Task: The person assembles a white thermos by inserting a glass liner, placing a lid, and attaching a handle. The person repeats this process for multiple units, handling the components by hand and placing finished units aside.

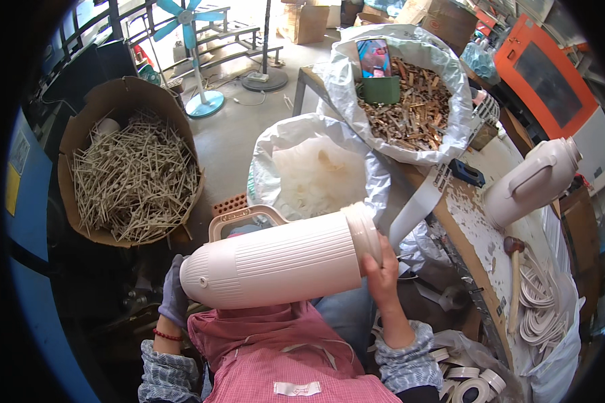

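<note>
I monitor one head-worn fisheye view, facing down and forward, close above the apron [265, 369] and flask [282, 265]; the floor [228, 151] lies farther off.

Flask [275, 265]: pale pink, fine lengthwise lines
Apron [269, 366]: rosy pink
Sleeves [408, 356]: grey, white-patterned
Glove [173, 297]: lilac-grey
Bracelet [167, 334]: red
Fan [185, 17]: turquoise
Box [114, 97]: brown
Door [577, 97]: orange, dark panel

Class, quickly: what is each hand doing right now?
Left hand: gloved, holding the pale flask at its left end.
Right hand: bare, holding its other end.
</note>
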